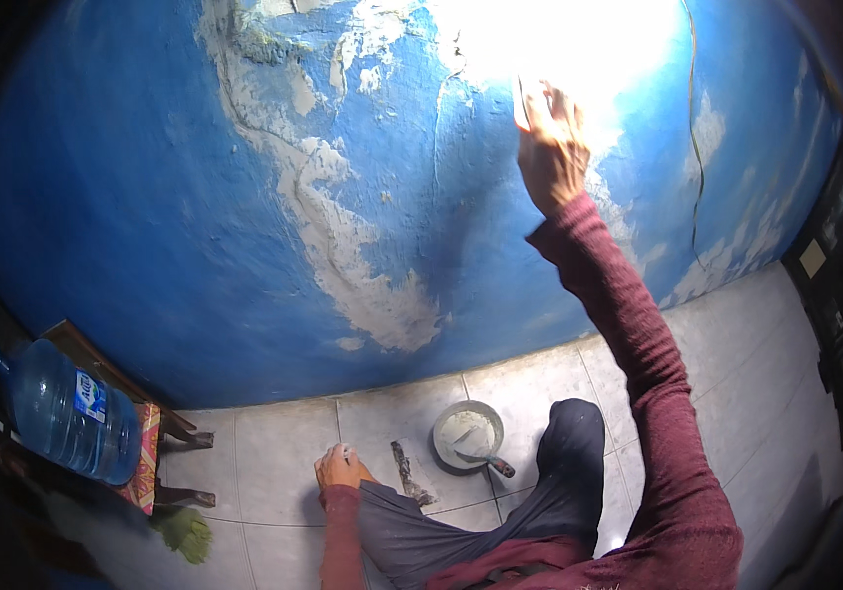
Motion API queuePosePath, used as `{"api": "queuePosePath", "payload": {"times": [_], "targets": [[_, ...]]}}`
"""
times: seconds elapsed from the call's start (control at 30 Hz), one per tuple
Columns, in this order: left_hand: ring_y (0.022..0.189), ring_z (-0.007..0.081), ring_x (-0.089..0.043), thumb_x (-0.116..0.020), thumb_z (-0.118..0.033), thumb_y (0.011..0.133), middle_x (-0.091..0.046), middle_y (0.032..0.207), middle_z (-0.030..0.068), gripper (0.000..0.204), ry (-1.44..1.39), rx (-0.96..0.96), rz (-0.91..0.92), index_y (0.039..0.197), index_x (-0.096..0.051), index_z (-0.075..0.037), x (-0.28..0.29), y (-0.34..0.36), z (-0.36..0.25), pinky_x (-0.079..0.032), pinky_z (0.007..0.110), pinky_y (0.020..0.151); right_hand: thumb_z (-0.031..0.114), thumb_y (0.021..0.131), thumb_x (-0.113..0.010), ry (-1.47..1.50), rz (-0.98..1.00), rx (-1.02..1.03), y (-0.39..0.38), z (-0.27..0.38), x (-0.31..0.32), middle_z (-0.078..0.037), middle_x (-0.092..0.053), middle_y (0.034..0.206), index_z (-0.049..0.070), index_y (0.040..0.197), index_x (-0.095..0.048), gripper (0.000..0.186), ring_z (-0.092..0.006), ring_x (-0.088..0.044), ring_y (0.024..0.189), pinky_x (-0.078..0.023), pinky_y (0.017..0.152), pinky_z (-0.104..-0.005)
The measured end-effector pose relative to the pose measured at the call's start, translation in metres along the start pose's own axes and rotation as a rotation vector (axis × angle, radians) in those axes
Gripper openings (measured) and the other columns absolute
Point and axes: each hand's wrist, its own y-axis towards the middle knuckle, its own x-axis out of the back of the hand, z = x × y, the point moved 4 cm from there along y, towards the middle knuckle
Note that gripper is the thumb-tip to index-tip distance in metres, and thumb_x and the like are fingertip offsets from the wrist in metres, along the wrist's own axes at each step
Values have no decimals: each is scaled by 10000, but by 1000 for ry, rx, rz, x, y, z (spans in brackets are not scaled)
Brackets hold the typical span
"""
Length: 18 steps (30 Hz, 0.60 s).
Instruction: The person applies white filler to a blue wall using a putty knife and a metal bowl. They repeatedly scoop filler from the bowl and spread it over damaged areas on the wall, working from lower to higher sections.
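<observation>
My right hand [552, 147] is raised against the blue wall [500, 246], its fingers bent and closed at the edge of a bright glare. A thin pale edge shows beside the fingers, but the glare hides what they hold. Low on the left, my left hand [341, 466] rests by my knee with fingers curled in and a small whitish spot among them. Between my legs and the wall, a round bowl [438, 444] of whitish paste [465, 429] stands on the floor. A small spatula with a dark handle [502, 467] lies across its rim.
A dark, paste-stained strip [406, 472] lies on the tiled floor [284, 447] left of the bowl. At far left, a large blue water bottle [72, 413] lies on a wooden chair above a green cloth [185, 534]. A cable [697, 147] hangs down the wall; dark furniture [839, 285] stands right.
</observation>
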Motion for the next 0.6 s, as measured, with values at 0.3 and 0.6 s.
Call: {"api": "queuePosePath", "payload": {"times": [0.3,0.6], "targets": [[956,285,-583,-540,-275,869,-643,961,106,244,-33,24,-5,959,-642,-72,4,-5,-16,-372,384,889,52,769,-533,-29,56,-260,20,65,-38,-258,-529,1175,-17,1131,-554,369,-411,-520,1024,-500,803,-450],[950,283,-581,-541,-270,871,-641,956,103,234,23,0,-30,970,-639,-82,7,-3,5,-376,391,877,32,770,-544,63,72,-132,-16,92,-31,-205,-482,1213,22,1327,-428,568,-364,-504,1066,-490,792,-436]]}}
